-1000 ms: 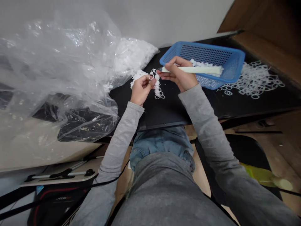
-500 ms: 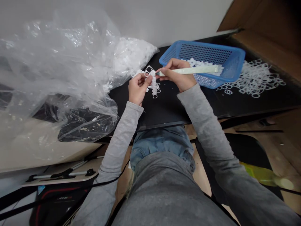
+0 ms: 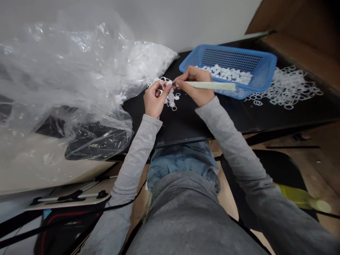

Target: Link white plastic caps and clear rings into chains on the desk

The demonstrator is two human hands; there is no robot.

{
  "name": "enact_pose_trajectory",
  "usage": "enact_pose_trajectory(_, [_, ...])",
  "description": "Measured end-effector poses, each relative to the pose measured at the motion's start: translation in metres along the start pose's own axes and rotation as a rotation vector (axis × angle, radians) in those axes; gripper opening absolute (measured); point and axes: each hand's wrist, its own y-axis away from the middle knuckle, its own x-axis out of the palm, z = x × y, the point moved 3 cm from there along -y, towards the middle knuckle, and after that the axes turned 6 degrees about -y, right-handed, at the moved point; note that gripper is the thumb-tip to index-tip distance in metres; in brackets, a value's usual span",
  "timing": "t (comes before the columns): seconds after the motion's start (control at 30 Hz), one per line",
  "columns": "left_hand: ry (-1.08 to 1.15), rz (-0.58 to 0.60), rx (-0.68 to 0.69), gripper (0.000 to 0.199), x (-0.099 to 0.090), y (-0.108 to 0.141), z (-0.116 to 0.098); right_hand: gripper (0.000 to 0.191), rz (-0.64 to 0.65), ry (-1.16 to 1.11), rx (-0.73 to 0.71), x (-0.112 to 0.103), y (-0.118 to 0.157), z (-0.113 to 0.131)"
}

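My left hand [image 3: 155, 99] pinches a small white piece [image 3: 169, 83] between thumb and fingers above the black table. My right hand [image 3: 197, 85] is closed on a pale green, flat-handled tool [image 3: 212, 85], whose dark tip meets the white piece at the left fingertips. Beneath my left fingers lie small white discs and rings [image 3: 172, 104]. Just behind my right hand stands a blue basket [image 3: 261, 71] with many white pieces [image 3: 230, 74] inside.
A big clear plastic bag [image 3: 79, 71] with white pieces fills the left side. White rings [image 3: 289, 88] are heaped right of the basket on the black table [image 3: 186, 124]. A cardboard box [image 3: 305, 46] stands at the far right.
My right hand and the tool have shifted slightly left, and the tool's handle points lower. The white strip of pieces that hung below my left fingers no longer shows in the same form.
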Motion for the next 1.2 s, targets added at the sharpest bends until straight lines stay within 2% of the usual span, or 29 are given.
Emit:
enact_pose_trajectory(0.13, [0.007,0.000,-0.003,0.035,0.000,-0.001,-0.001,0.021,-0.050,0.114,-0.024,0.002,0.003,0.001])
enact_pose_trajectory(0.23, [0.037,0.015,-0.010,0.040,0.003,0.000,-0.004,0.020,-0.043,0.103,0.047,0.000,0.003,-0.002])
enact_pose_trajectory(0.3, [0.111,0.062,-0.038,0.040,0.006,0.001,-0.005,0.021,-0.038,0.059,0.089,-0.001,0.002,-0.004])
enact_pose_trajectory(0.43, [0.277,0.204,-0.173,0.045,0.012,0.000,-0.004,0.024,-0.050,0.008,0.052,-0.002,0.001,-0.003])
enact_pose_trajectory(0.5, [0.292,0.225,-0.207,0.049,0.014,0.000,-0.005,0.027,-0.053,-0.044,0.091,-0.002,0.001,-0.003])
enact_pose_trajectory(0.6, [0.197,0.157,-0.153,0.043,0.012,0.002,-0.009,0.032,-0.032,-0.090,0.139,-0.001,0.001,-0.004])
enact_pose_trajectory(0.73, [0.082,-0.001,-0.043,0.032,0.004,0.005,-0.011,0.031,0.008,-0.065,0.063,0.000,0.000,-0.004])
enact_pose_trajectory(0.8, [0.053,-0.037,-0.015,0.028,0.002,0.005,-0.010,0.029,0.007,-0.031,0.036,0.000,0.000,-0.003])
enact_pose_trajectory(1.0, [-0.007,-0.044,0.035,0.021,0.000,0.005,-0.012,0.025,-0.091,0.068,0.067,-0.007,0.000,-0.001])
enact_pose_trajectory(1.2, [0.037,0.005,-0.050,0.014,-0.001,0.006,-0.016,0.024,-0.151,0.030,0.061,-0.019,-0.004,-0.003])
